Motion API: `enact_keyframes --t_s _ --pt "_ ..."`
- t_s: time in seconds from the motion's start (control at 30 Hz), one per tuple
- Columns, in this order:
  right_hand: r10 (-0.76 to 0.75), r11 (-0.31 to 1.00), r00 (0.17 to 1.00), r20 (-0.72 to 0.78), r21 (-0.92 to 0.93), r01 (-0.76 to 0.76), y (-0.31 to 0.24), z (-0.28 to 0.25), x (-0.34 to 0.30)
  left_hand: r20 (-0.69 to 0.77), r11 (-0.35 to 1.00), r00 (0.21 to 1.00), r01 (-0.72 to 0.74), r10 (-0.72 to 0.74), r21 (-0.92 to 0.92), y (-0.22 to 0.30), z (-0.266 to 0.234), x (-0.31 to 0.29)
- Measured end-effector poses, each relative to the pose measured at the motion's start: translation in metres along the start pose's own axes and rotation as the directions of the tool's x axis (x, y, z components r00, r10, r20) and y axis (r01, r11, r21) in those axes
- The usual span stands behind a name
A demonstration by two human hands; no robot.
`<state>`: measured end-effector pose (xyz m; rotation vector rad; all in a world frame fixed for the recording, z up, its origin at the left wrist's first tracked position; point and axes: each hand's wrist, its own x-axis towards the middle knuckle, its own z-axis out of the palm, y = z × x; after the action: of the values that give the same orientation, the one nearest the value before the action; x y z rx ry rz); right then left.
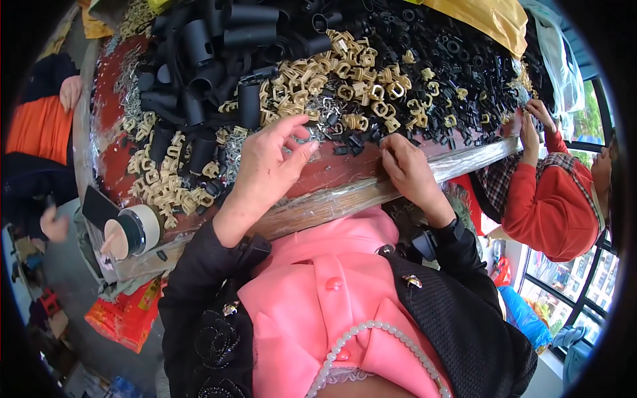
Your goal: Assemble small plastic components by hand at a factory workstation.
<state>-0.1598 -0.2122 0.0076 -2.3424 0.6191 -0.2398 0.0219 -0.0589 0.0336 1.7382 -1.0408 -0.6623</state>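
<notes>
My left hand (262, 169) hovers over the near side of the red tabletop (338, 169). Its fingers are bent and the thumb stands apart from them, with nothing visible between. Beyond its fingertips lies a small heap of silver metal bits (325, 109). My right hand (410, 169) is closed, knuckles up, above the table's wooden edge (345, 202); whatever its fingers may hold is hidden. Tan clip-like plastic pieces (358, 86) spread in a pile ahead of both hands. Small black parts (355, 142) lie between the hands.
Black tubes (249, 106) and tan pieces (166, 179) are heaped at the left. A lidded jar (136, 229) and a dark phone (101, 207) sit at the near left corner. A person in red sleeves (554, 212) works at the right; another person (43, 126) stands at the left.
</notes>
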Motion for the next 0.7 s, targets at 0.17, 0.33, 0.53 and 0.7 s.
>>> enact_keyframes --t_s 0.17,0.33,0.53,0.7 --pt "0.055 0.396 0.905 0.422 0.823 -0.408 -0.023 0.002 0.007 0.021 0.977 0.978 -0.208 0.209 -0.044 0.009 0.02 -0.005" --pt "-0.05 0.124 0.842 0.538 0.84 -0.529 -0.035 0.01 0.009 0.001 0.92 0.92 -0.392 0.392 -0.023 0.003 0.03 -0.008" --pt "0.051 0.026 0.804 0.593 0.804 -0.594 -0.047 0.011 0.011 -0.054 0.925 0.924 -0.381 0.379 -0.019 0.003 0.025 -0.013" --pt "0.055 0.036 0.765 0.642 0.764 -0.644 -0.041 0.015 0.013 -0.03 0.919 0.919 -0.393 0.393 0.02 -0.005 0.025 -0.013"
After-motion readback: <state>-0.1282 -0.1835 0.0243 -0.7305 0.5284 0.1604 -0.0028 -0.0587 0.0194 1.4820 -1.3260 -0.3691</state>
